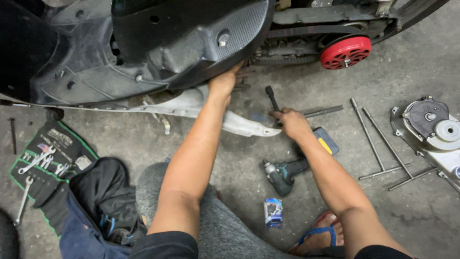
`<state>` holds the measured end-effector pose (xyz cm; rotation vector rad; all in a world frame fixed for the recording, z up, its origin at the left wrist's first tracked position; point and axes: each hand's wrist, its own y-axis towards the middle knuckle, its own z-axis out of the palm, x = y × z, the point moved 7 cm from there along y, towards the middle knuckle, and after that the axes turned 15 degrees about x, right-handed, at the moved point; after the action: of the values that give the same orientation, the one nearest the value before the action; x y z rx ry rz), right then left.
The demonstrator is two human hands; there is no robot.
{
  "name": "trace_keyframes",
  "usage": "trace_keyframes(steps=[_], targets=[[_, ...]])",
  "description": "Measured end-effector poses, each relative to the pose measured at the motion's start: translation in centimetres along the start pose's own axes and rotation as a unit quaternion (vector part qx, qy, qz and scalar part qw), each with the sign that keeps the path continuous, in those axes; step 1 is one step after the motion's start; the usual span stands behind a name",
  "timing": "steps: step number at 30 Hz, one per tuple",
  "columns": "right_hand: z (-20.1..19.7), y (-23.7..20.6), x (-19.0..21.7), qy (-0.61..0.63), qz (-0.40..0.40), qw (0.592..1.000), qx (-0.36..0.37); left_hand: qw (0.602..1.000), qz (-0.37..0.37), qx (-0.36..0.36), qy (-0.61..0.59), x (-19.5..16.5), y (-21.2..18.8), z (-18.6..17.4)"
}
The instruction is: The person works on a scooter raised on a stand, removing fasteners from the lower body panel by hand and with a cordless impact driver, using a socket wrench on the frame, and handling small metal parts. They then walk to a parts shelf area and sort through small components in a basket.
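- Head view: left hand (224,82) reaches under the scooter's black panel (191,38); its grip is hidden, cannot tell.
- Right hand (291,122) is clamped on a black-handled tool (272,97) on the floor.
- Belt cover (431,129) already lies off, exposing the red pulley (346,52); the panel remains mounted.

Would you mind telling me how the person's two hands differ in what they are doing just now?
The left hand reaches up under the black scooter panel, fingers hidden behind its edge; the right hand sits lower, near the concrete floor, closed around a black-handled tool. The left arm stretches nearly straight; the right bends outward. Both are bare.
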<state>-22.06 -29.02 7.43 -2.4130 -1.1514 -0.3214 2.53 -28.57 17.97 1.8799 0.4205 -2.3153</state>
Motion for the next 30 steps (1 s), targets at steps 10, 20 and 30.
trace_keyframes(steps=[10,20,30], targets=[[-6.0,9.3,4.3,0.429,0.029,0.880,-0.201,0.998,-0.067,-0.020,0.007,0.5,-0.4,0.1],[-7.7,11.1,10.6,0.822,-0.037,0.519,-0.232,0.984,0.087,-0.061,0.140,-1.8,-2.4,-3.5],[-6.1,13.0,9.7,0.900,-0.092,0.382,-0.190,0.987,0.088,-0.051,0.121,-0.5,-2.1,-4.8]])
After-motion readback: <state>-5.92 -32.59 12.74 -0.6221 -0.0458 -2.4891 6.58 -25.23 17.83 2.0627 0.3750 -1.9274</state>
